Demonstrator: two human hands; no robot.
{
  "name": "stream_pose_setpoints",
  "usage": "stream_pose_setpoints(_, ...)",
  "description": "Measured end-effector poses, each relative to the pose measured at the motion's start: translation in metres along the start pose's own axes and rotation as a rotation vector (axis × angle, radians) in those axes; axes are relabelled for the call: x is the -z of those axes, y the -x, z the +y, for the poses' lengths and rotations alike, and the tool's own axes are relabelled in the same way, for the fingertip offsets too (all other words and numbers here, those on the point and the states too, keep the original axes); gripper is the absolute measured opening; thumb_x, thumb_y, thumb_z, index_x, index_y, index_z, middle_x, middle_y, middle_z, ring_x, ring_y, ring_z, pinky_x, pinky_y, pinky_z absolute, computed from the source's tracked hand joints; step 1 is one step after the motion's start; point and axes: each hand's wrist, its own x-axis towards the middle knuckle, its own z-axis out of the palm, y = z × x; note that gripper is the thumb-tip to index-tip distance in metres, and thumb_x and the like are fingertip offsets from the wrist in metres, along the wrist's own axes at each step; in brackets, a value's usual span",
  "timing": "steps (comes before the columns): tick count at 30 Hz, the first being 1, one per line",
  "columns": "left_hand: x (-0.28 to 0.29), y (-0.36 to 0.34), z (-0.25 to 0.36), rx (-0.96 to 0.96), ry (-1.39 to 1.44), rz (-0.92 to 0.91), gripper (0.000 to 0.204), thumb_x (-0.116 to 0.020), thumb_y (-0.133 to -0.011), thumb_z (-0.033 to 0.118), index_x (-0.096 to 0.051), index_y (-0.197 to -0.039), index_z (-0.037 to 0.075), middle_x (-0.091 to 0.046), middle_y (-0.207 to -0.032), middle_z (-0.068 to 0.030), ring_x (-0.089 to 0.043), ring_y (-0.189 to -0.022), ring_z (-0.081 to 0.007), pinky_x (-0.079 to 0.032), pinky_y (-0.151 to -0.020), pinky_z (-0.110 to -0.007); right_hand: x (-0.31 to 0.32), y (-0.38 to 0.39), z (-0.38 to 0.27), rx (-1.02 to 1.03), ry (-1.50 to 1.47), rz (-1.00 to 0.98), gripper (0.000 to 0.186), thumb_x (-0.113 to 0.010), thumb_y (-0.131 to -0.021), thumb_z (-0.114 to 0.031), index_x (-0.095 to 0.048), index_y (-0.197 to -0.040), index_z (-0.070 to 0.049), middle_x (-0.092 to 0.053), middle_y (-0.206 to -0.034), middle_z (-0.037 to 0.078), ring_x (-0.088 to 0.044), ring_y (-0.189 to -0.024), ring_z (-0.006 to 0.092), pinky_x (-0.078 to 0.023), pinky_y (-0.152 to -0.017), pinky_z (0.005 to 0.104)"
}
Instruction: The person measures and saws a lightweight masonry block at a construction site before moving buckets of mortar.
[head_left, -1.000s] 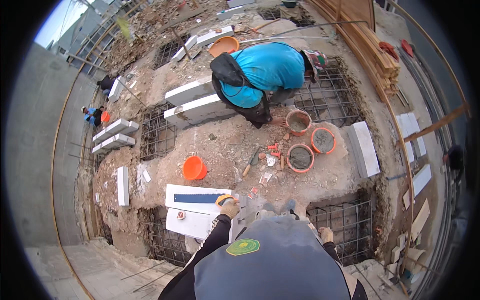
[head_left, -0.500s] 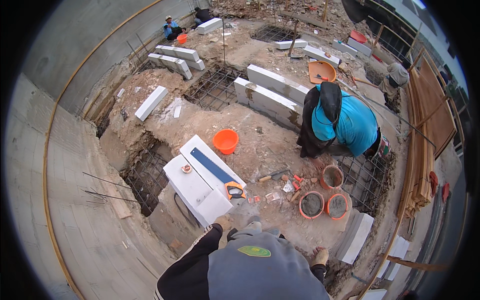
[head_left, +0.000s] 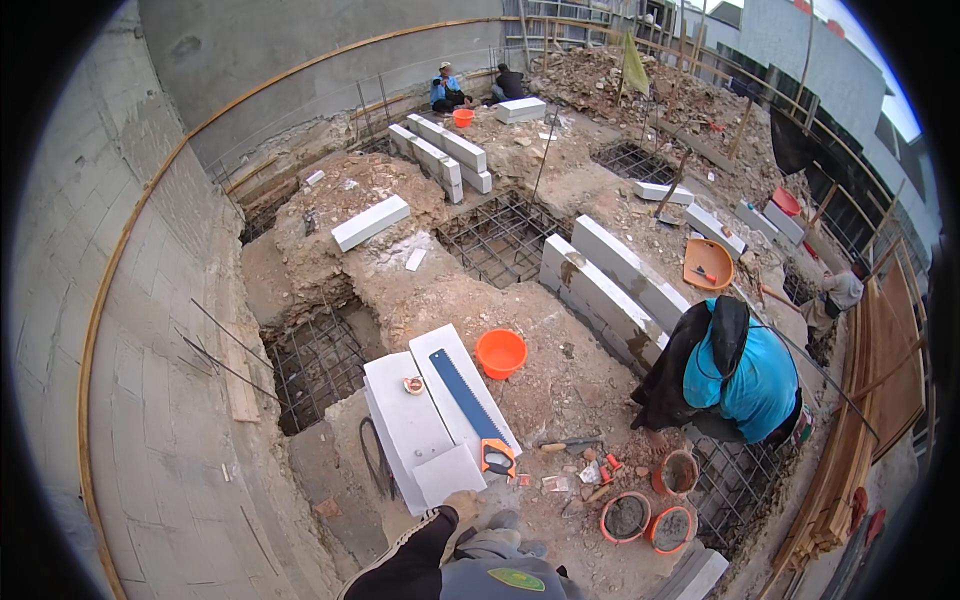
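My left hand (head_left: pixel 463 504), in a tan glove, is by the near end of the white blocks; its fingers are too small to make out, and whether it touches them is unclear. Two long white blocks (head_left: pixel 402 409) lie side by side, with a smaller white piece (head_left: pixel 449 476) at their near end. On the right block rests a hand saw (head_left: pixel 462 395) with a blue blade and an orange-black handle. A small round tape measure (head_left: pixel 413 385) sits on the left block. My right hand is out of view.
An orange basin (head_left: pixel 501 353) stands beyond the blocks. Buckets of grey mortar (head_left: pixel 626 516) are at right, near a crouching co-worker in blue (head_left: pixel 745 370). Pits with rebar grids (head_left: pixel 318 365) open left, right and ahead. Rebar ends (head_left: pixel 230 365) stick out at left. Block walls (head_left: pixel 605 290) stand ahead.
The view has tilted up, so the scene sits lower and further right. My right hand has left the picture. My left hand stays by the blocks; the saw has not moved on its block.
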Motion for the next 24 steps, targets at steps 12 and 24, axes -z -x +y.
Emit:
stream_pose_setpoints(12, -0.011, 0.051, -0.019, 0.25, 0.117, 0.004, 0.04, -0.056, -0.092, 0.041, -0.071, -0.11, 0.008, -0.07, -0.116, -0.0214, -0.065, -0.112, -0.0388, -0.049, -0.1, -0.047, -0.012, 0.029, -0.044, 0.112, 0.285, 0.121, 0.028, -0.047, -0.101, -0.031, -0.062, -0.103, -0.008, -0.065, -0.087, 0.003, -0.061, -0.068, 0.0158, -0.048, -0.054, 0.0293)
stream_pose_setpoints(24, 0.02, -0.007, -0.027, 0.167, 0.658, 0.006, 0.038, -0.062, -0.091, 0.01, -0.062, -0.125, -0.006, -0.072, -0.099, -0.0175, -0.07, -0.083, -0.021, -0.055, -0.074, -0.031, 0.004, 0.138, 0.022, 0.101, 0.207, 0.326, 0.031, -0.043, -0.107, -0.026, -0.065, -0.108, -0.003, -0.069, -0.09, 0.003, -0.061, -0.069, 0.0114, -0.047, -0.059, 0.0268)
